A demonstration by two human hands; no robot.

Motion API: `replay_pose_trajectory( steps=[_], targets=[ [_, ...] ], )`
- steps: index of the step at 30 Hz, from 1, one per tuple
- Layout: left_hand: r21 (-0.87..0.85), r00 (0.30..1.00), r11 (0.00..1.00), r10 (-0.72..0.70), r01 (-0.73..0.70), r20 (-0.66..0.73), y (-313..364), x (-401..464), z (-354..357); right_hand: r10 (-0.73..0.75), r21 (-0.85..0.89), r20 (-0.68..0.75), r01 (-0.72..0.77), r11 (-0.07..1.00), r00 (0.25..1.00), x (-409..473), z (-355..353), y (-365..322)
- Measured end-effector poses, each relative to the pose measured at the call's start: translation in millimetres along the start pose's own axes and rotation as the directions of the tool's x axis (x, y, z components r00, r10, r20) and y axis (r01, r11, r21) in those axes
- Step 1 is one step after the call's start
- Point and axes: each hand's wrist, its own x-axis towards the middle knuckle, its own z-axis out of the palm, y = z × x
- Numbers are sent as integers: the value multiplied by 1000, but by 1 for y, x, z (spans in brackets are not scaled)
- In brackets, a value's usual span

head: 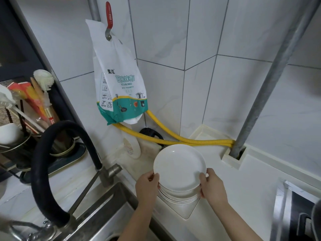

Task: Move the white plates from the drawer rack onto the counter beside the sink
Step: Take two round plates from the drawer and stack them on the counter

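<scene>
Stack of white plates (179,168) at lower centre of frame, above the counter (251,173) just right of the sink (107,213); whether it rests there cannot be told; left hand (147,187) and right hand (212,186) grasp opposite rims; recommend lowering level, releasing both sides together, keeping clear of the yellow hose (173,139) behind.
</scene>
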Motion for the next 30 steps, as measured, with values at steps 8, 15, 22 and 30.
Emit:
replay_pose_trajectory(
  steps=[8, 15, 22, 30],
  targets=[
    [13, 1000, 1000, -16, 16, -9, 1, -5, 3, 7, -116, -10, -8, 993, 1000, 3, 7, 11],
    [15, 999, 1000, -21, 21, -37, -4, -5, 5, 23, -125, -9, -23, 992, 1000, 1, 17, 20],
    [58, 999, 998, 5, -3, -41, -6, -2, 9, 48, -147, 24, -44, 988, 999, 2, 20, 25],
    [181, 1000, 983, -4, 0, 18, -10, 1, 10, 11, -176, 171, 20, 984, 985, 6, 4, 25]
  ],
)
